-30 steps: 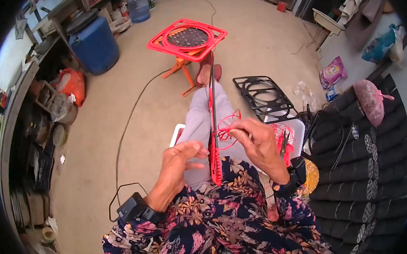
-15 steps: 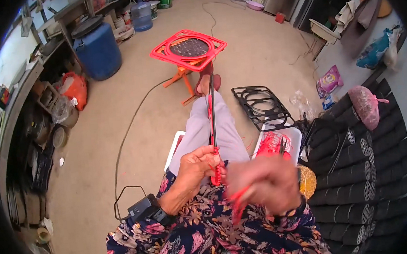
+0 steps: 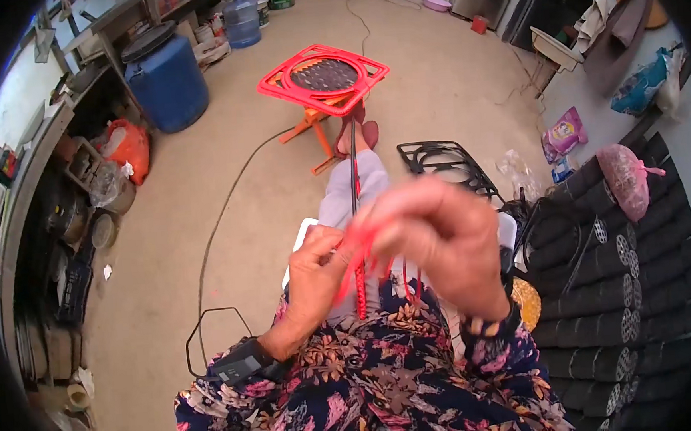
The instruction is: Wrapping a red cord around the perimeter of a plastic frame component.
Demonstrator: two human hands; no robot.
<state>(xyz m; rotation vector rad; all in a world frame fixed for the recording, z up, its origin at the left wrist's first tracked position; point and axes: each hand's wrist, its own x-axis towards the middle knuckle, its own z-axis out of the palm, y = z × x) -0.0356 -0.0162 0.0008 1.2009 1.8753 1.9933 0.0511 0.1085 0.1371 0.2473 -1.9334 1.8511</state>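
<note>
A thin black frame (image 3: 353,167) stands edge-on over my lap, running away between my legs. Its near end is bound in red braided cord (image 3: 361,296). My left hand (image 3: 310,280) pinches the frame and the wrapping with thumb and fingers. Right beside it, my right hand (image 3: 456,244) is blurred by motion, fingers curled with red cord in them. Red strands hang below the two hands. Part of the frame behind the fingers is hidden.
Beyond my feet, a red wrapped square frame (image 3: 279,93) lies on an orange stool (image 3: 319,129). Black frames (image 3: 446,159) rest to the right, past a white tray (image 3: 508,228) mostly covered by my right hand. Stacked black cylinders (image 3: 608,301) line the right. A blue barrel (image 3: 166,84) stands left.
My right hand has moved up and inward from lower right to beside my left hand, carrying the red cord. My left hand has shifted slightly up and left, still gripping the frame.
</note>
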